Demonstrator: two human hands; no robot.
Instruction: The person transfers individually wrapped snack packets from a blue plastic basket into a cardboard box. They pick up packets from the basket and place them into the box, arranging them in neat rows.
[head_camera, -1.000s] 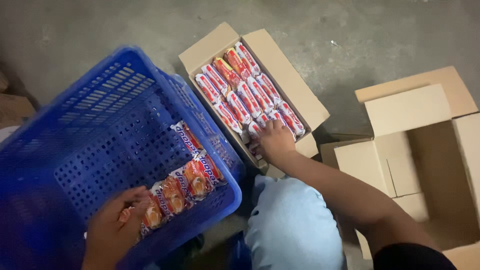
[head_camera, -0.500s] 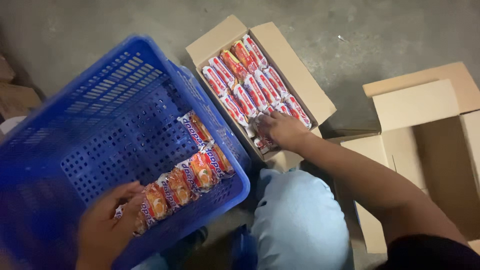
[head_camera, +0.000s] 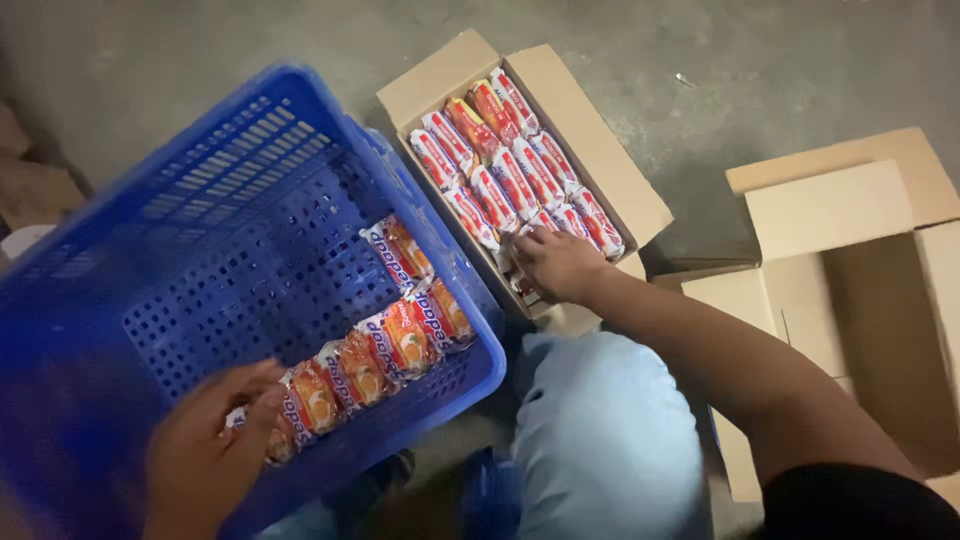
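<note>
In the carton (head_camera: 600, 165), red packets (head_camera: 500, 175) under right hand (head_camera: 555, 262).

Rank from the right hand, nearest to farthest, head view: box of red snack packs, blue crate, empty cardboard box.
1. Box of red snack packs: the right hand rests inside it.
2. Blue crate: just to its left.
3. Empty cardboard box: far right.

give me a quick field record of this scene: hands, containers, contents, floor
left hand: rests on orange snack packets inside blue crate
right hand: on red and white packets in small cardboard box
other container: open cardboard box, inside hidden in shadow
floor: grey concrete
</note>
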